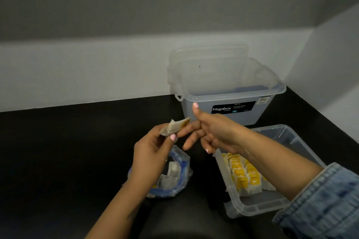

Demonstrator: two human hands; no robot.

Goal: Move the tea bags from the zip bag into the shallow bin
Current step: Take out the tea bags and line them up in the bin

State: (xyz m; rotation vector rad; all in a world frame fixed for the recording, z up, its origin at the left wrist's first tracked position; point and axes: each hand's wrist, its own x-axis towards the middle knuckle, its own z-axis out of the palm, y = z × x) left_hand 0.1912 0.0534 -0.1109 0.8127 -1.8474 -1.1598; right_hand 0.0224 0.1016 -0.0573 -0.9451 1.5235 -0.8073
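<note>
My left hand (153, 149) pinches a tea bag (174, 126) above the open clear zip bag (174, 176), which lies on the black counter with a few tea bags inside. My right hand (209, 132) reaches in from the right with its fingers loosely spread, and its fingertips touch the far end of the held tea bag. The shallow clear bin (287, 137) stands to the right, under my right forearm. Inside it are rows of tea bags with yellow tags (240, 174).
A taller clear box (229, 91) with a Megabox label stands behind, and its lid leans against the white wall. The black counter (77, 161) stretches to the left. A denim sleeve (326, 200) covers my right forearm at the lower right.
</note>
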